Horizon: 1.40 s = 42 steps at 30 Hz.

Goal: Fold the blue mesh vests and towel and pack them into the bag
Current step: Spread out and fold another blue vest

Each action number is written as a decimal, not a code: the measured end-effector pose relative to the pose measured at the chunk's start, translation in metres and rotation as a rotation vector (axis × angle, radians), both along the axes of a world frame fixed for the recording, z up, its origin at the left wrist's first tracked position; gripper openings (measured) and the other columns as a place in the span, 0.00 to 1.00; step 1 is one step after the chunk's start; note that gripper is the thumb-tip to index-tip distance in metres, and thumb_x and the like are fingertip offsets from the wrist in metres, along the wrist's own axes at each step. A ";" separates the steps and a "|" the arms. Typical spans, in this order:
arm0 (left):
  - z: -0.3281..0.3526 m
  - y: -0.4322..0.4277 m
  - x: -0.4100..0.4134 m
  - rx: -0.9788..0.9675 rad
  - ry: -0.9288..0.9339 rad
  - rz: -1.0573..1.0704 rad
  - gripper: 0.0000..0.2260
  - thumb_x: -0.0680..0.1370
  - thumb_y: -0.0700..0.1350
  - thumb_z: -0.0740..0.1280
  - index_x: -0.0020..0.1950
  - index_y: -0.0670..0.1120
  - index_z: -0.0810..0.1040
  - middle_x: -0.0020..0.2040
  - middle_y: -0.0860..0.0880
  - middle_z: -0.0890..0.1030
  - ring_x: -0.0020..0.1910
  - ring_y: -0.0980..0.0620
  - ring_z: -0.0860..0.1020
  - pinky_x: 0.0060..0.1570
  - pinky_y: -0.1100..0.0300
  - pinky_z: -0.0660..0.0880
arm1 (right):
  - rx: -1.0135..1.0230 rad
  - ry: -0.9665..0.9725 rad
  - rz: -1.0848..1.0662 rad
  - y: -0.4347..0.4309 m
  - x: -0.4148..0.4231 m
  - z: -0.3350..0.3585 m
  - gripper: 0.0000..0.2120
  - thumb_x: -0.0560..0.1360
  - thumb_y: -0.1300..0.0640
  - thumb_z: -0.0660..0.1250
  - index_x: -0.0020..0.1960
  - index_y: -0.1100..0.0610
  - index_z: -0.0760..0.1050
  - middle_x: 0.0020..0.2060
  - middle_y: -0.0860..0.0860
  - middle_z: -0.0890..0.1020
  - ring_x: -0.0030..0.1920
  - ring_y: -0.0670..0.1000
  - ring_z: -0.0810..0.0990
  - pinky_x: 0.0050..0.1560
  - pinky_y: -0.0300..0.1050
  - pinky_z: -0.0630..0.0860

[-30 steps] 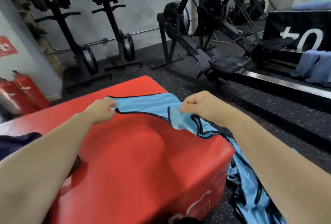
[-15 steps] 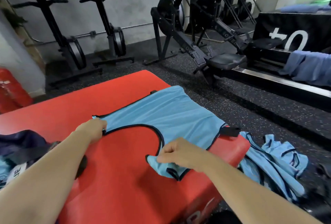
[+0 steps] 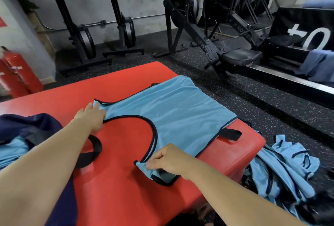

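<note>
The work surface is a red bench (image 3: pixel 117 189) with a smooth padded top. It stands on a dark speckled floor (image 3: pixel 253 103) in a gym room. Behind it, rowing machines (image 3: pixel 207 32) stand near a grey wall, and a red fire extinguisher (image 3: pixel 16 74) is at the far left. At the right a grey-blue cloth (image 3: pixel 318 65) lies in front of a black box (image 3: pixel 303 25) with white marks.

One blue mesh vest (image 3: pixel 171 110) lies spread flat on the right half of the bench, with its neck opening toward the person. The left hand (image 3: pixel 91 117) lies on the far shoulder strap with its fingers straight, pressing it to the bench. The right hand (image 3: pixel 168 160) has its fingers curled and pinches the near shoulder strap.

The right side of the vest reaches the right edge of the bench, where a black tab (image 3: pixel 230 133) lies at the corner. Its far corner touches the far edge. A navy bag (image 3: pixel 27 126) sits on the left side of the bench with light blue cloth showing at its mouth, and its black handle (image 3: pixel 92 151) lies on the red top under the left forearm. Between bag and vest the red surface is bare. More blue vests (image 3: pixel 282 171) lie in a heap on the floor just beside the right side of the bench.
</note>
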<state>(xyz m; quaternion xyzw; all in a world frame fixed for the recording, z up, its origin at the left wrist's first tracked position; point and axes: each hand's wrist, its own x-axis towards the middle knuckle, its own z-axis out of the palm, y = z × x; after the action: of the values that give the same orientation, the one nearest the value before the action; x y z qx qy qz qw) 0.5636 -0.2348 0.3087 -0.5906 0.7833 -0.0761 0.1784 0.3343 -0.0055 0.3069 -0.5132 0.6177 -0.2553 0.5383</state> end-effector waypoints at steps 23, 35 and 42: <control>-0.035 0.130 -0.117 0.113 0.046 -0.458 0.52 0.58 0.79 0.25 0.78 0.53 0.31 0.80 0.47 0.35 0.78 0.52 0.35 0.72 0.43 0.29 | -0.099 1.129 0.148 -0.003 -0.075 -0.044 0.38 0.78 0.30 0.42 0.79 0.49 0.35 0.77 0.61 0.36 0.77 0.64 0.35 0.74 0.64 0.38; -0.015 0.166 -0.036 0.142 -0.188 -0.478 0.40 0.69 0.76 0.36 0.72 0.56 0.24 0.79 0.47 0.34 0.78 0.51 0.35 0.73 0.47 0.29 | -0.153 1.023 0.264 0.039 -0.004 -0.025 0.37 0.79 0.33 0.45 0.80 0.54 0.46 0.77 0.64 0.46 0.77 0.63 0.44 0.73 0.63 0.48; 0.004 0.189 -0.036 0.118 -0.056 -0.401 0.55 0.57 0.82 0.28 0.79 0.55 0.35 0.81 0.49 0.43 0.79 0.54 0.41 0.75 0.49 0.34 | -0.352 1.058 0.066 0.033 -0.072 0.000 0.29 0.80 0.40 0.54 0.75 0.55 0.59 0.74 0.61 0.60 0.73 0.60 0.60 0.68 0.56 0.61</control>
<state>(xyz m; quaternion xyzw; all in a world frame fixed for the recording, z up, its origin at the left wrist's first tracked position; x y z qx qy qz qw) 0.5276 -0.0459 0.3126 -0.4090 0.8830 -0.0807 0.2157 0.2619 0.0274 0.3064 -0.6728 0.7352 -0.0453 0.0688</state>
